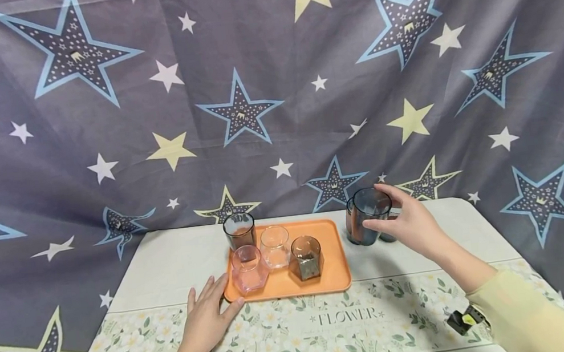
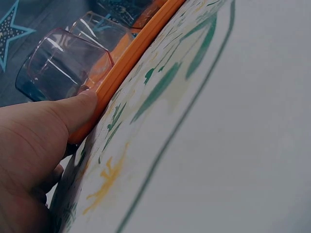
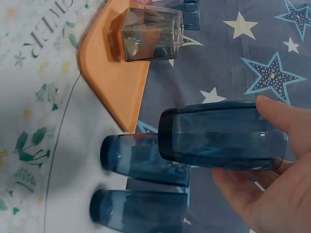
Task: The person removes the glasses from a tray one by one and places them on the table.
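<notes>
My right hand [image 1: 411, 222] grips a dark blue glass tumbler [image 3: 218, 136] near its rim, thumb and fingers on opposite sides. The tumbler is held above the table, to the right of an orange tray [image 1: 331, 282]. Two more blue tumblers, one nearer [image 3: 146, 158] and one farther [image 3: 146, 208], stand close by on the table. At the tray's front left corner rests my left hand [image 1: 206, 319], thumb against the rim and fingers extended along the side. On the tray are a pink glass [image 1: 250, 274], a clear glass [image 1: 276, 248], a brown glass [image 1: 307, 259] and a blue tumbler [image 1: 240, 232].
A white table [image 1: 178, 267] carries a floral printed band with the word FLOWER in front of the tray. Behind it hangs a grey curtain [image 1: 268, 45] with stars, close to the table's back edge. A dark wristband device [image 1: 466, 320] sits on the right wrist.
</notes>
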{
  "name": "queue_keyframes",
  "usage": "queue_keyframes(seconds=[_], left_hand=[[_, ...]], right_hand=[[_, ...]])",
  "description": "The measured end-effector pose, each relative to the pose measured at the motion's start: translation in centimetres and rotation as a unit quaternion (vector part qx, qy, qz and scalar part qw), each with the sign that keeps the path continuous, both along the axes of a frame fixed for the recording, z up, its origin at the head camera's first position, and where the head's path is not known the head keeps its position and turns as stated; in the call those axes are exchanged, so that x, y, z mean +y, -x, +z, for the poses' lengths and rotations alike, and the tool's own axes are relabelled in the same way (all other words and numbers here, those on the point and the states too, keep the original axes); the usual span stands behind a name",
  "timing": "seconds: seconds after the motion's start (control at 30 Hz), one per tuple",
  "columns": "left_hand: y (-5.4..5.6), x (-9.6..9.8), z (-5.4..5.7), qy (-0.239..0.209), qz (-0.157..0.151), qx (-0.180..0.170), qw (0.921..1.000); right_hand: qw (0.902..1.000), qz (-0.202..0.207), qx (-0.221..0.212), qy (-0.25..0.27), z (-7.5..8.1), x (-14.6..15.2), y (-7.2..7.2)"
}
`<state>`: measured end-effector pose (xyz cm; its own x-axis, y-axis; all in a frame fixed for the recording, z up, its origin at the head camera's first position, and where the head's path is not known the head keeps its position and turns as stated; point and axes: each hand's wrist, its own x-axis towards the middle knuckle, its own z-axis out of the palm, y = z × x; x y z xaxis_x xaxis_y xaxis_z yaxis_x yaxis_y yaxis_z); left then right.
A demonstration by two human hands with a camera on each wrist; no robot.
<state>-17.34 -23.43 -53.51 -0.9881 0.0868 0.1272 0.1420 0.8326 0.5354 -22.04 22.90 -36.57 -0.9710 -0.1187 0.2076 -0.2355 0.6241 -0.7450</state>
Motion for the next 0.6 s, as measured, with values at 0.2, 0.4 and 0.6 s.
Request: queue_keyframes(seconds=[0.2, 0.4, 0.6], left_hand=[[0.0, 0.0, 0.1, 0.0, 0.001, -0.008, 1.0], [0.0, 0.0, 0.2, 0.001, 0.0, -0.005, 1.0], [0.0, 0.0, 0.2, 0.001, -0.001, -0.01, 1.0]], right_hand=[[0.9997, -0.015, -0.01, -0.015, -0.3, 1.2, -0.8], [0.9991, -0.023, -0.016, -0.03, -0.9, 2.4, -1.5], [0.9987, -0.032, -0.025, -0.032, -1.6, 3.7, -2.0]])
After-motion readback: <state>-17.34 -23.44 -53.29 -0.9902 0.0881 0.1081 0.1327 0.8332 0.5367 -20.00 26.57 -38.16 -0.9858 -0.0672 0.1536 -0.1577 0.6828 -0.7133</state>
